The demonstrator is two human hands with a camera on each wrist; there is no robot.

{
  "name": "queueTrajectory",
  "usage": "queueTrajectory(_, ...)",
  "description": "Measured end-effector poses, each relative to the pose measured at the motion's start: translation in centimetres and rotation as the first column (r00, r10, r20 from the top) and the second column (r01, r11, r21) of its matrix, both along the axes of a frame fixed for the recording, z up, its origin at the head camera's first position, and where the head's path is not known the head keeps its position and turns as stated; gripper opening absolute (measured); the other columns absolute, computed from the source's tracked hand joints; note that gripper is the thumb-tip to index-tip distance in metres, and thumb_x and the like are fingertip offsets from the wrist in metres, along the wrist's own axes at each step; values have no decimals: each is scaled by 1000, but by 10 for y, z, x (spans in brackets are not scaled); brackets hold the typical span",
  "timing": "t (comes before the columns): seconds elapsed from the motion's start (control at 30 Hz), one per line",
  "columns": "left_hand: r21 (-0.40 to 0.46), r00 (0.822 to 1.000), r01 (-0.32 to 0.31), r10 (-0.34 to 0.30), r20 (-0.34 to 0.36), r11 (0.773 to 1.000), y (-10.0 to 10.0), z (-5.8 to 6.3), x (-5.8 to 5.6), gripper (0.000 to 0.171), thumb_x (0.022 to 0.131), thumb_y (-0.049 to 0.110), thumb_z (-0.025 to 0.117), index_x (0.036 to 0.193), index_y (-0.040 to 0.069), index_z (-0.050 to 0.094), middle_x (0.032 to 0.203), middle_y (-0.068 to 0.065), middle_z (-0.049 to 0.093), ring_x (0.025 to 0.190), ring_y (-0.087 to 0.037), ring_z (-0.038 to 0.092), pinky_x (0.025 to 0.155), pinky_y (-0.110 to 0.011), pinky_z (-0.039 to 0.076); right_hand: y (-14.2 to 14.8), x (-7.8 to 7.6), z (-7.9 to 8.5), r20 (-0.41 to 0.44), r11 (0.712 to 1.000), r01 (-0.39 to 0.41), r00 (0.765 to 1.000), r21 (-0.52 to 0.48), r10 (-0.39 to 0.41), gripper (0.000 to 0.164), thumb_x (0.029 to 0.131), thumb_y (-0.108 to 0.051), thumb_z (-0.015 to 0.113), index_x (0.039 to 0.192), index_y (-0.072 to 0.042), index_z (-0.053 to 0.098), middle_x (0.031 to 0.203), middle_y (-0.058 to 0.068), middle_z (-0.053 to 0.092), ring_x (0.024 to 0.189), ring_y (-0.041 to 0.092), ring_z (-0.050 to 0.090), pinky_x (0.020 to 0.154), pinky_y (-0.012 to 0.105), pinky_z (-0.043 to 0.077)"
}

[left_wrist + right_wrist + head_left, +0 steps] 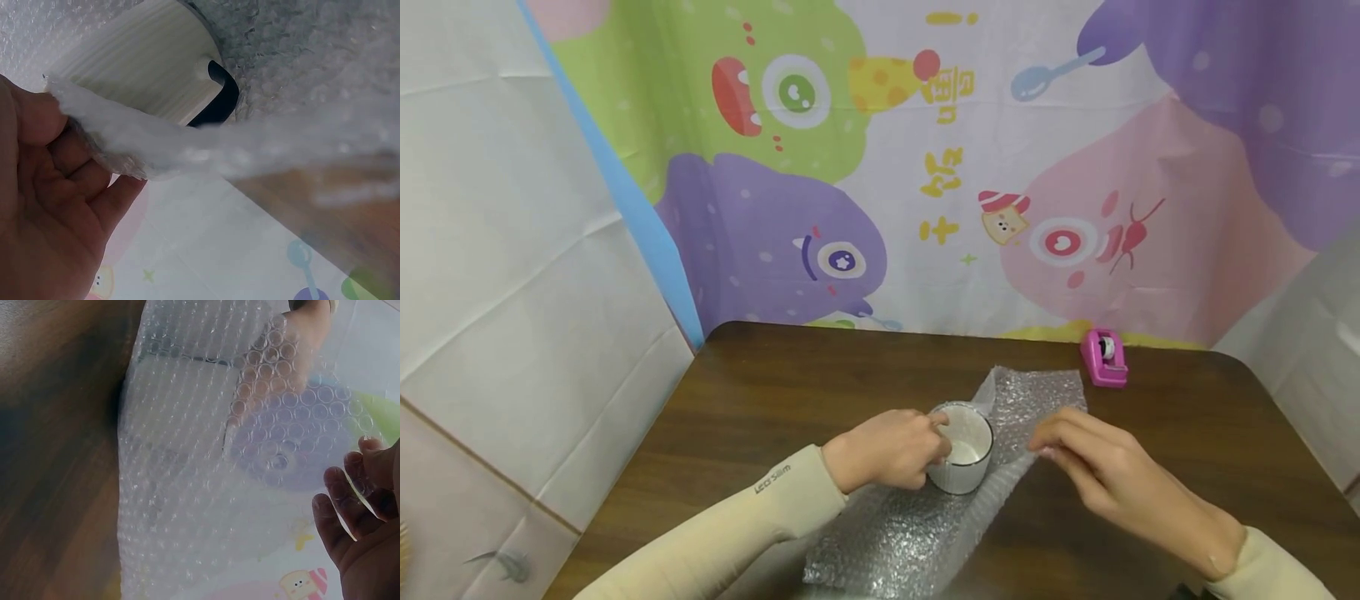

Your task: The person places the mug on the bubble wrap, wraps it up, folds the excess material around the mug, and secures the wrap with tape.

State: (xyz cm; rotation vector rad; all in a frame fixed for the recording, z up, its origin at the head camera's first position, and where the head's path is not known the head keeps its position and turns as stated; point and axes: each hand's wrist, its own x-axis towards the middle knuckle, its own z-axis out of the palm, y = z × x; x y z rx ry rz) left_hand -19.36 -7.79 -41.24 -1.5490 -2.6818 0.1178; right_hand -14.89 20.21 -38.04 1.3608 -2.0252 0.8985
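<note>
A white ribbed mug (961, 477) with a dark rim stands upright on a sheet of bubble wrap (898, 542) laid over the table. Its dark handle (223, 100) shows in the left wrist view. My left hand (891, 450) grips the mug at the left of its rim, one finger reaching inside; bubble wrap also touches those fingers. To the right of the mug, my right hand (1108, 467) pinches the raised edge of the bubble wrap. In the right wrist view the lifted sheet stands between that hand and the mug, which is visible through it.
A pink tape dispenser (1105, 358) stands near the back right of the brown wooden table (760, 375). Behind the table hangs a cartoon-printed cloth (910, 275), and a pale sheet (535, 208) covers the left side.
</note>
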Motion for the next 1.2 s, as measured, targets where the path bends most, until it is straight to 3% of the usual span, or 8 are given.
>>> queueTrajectory(0.33,-2,1000,-6,6,7,1000,0,0,0,12,83,10,68,80,21,67,79,10,53,70,-6,43,63,-22,47,-6,-4,-2,49,1000,24,999,4,-24,29,110,-24,44,102,-12,69,100,-6,66,91,5,61,83,12,49)
queueTrajectory(0.63,-7,1000,-13,13,10,1000,0,-1,1,12,81,10,67,81,21,68,82,10,54,69,-5,44,64,-22,48,-8,-7,-3,51,999,41,998,0,-41,31,110,-24,44,101,-11,70,99,-7,66,89,4,60,80,12,48)
queueTrajectory(1.2,-13,1000,-1,1,-10,1000,1,1,0,11,80,11,68,79,22,67,84,7,56,67,-6,47,62,-24,49,-15,-14,-1,48,1000,22,999,-14,-22,29,110,-23,46,102,-10,70,101,-5,66,90,5,61,82,12,49)
